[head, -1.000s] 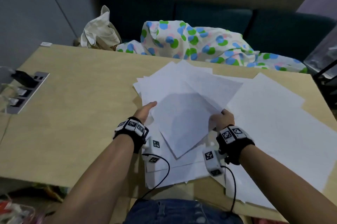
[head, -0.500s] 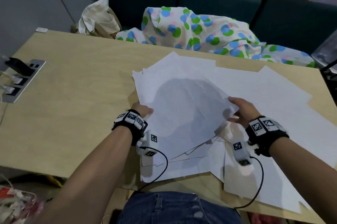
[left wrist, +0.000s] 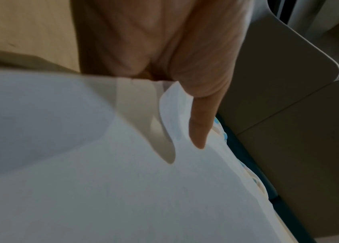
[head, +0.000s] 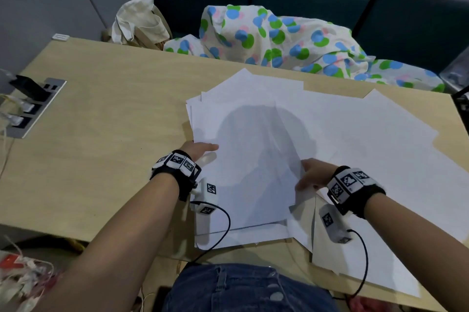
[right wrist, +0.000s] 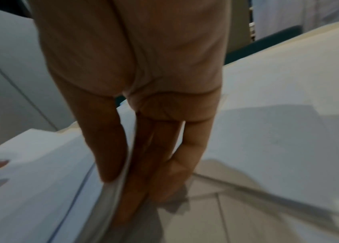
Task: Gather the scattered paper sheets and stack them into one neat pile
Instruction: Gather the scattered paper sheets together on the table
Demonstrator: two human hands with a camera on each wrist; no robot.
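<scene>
A pale wooden table (head: 106,139) stands before a dark teal sofa, and most of its right half lies under white paper. The sheaf of sheets (head: 248,164) at the middle is the thing being handled: a few pages held between both hands, their near edge lifted just off the sheets lying flat below. The left hand (head: 200,150) grips the sheaf's left edge; the wrist view shows the thumb (left wrist: 201,118) stretched along the top of the page while the other fingers are hidden under the paper. The right hand (head: 313,174) takes the right edge, and its wrist view shows the thumb (right wrist: 108,148) on top with the fingers (right wrist: 143,164) beneath, the paper edge pinched between them.

Around the sheaf the loose sheets (head: 375,159) fan out at odd angles, overlapping one another, reaching toward the table's right side and hanging a little past the near edge by the person's denim lap (head: 243,289). Both wrists wear black bands with square printed markers and small white camera units on cables.

Farther out, a power socket panel (head: 35,108) is set into the table's left side with plugs in it. On the sofa behind lie a cream tote bag (head: 138,14) and a crumpled cloth (head: 279,39) with blue and green dots.
</scene>
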